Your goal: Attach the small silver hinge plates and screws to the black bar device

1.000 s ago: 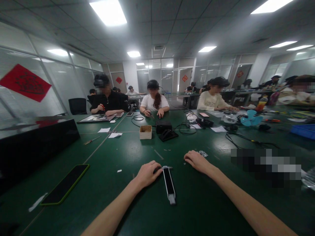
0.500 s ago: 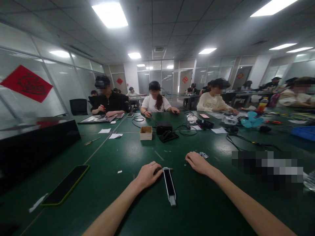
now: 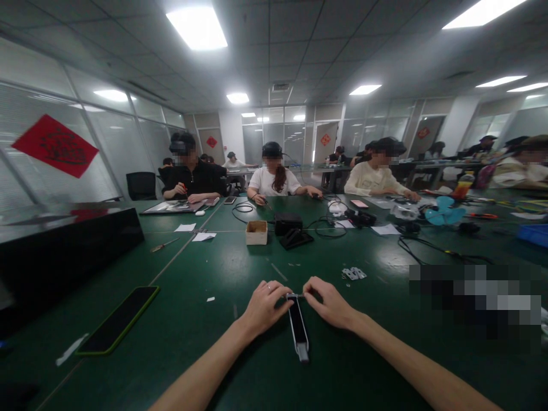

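On the table in front of me lies a slim black device with a white frame (image 3: 298, 325) and a grey near end. My left hand (image 3: 266, 307) is closed at its far end, thumb and fingers gripping the corner there. A small metal pin (image 3: 297, 295) sticks out sideways from that end. At the pin's right tip my right hand (image 3: 329, 301) is pinched shut; its fingers hide what is between them. Beyond the right hand lie several small silver metal plates (image 3: 354, 274) and a tiny ring (image 3: 348, 285).
A phone with a green edge (image 3: 120, 319) lies at left, near a black panel (image 3: 72, 251). Ahead are a small open box (image 3: 256, 234), a black box (image 3: 287, 224), cables and a screwdriver (image 3: 164, 244). A blue fan (image 3: 445, 211) lies at right. Co-workers sit across the table.
My right hand has moved left from beside the metal plates to the device's far end and closed into a pinch. My left hand has come further over that end. The view shifted slightly.
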Tool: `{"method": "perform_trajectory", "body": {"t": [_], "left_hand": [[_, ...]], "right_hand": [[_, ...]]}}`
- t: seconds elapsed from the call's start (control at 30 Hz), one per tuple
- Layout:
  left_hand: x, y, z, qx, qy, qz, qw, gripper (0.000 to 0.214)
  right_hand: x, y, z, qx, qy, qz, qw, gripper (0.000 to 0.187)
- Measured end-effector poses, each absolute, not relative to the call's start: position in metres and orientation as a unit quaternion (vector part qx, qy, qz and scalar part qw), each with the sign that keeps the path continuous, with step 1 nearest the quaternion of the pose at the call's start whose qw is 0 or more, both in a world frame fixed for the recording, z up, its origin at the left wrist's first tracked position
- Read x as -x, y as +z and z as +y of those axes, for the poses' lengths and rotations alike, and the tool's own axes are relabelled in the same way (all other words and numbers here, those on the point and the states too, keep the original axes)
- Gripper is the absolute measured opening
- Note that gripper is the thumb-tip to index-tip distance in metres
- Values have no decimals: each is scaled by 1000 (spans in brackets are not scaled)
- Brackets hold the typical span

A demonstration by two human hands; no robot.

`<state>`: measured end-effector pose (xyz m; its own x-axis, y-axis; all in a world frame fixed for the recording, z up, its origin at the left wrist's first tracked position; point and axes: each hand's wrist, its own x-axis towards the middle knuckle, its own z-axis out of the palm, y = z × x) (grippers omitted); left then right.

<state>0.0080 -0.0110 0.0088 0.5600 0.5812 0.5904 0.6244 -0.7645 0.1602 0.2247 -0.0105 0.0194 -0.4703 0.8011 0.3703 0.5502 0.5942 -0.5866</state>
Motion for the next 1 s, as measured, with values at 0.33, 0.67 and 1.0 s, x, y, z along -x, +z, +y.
{"method": "perform_trajectory", "body": {"t": [0.33, 0.67, 1.0], "left_hand": [[-14, -3, -7, 883, -378, -271, 61, 15], [-13, 7, -13, 898, -337, -280, 31, 21], [11, 7, 3, 881, -272, -386, -12, 14]], "right_hand": [[-210, 14, -22, 379, 280, -820, 325, 17], [-210, 18, -23, 375, 287, -822, 319, 17], [-231, 15, -5, 417, 154, -850, 284, 13]]}}
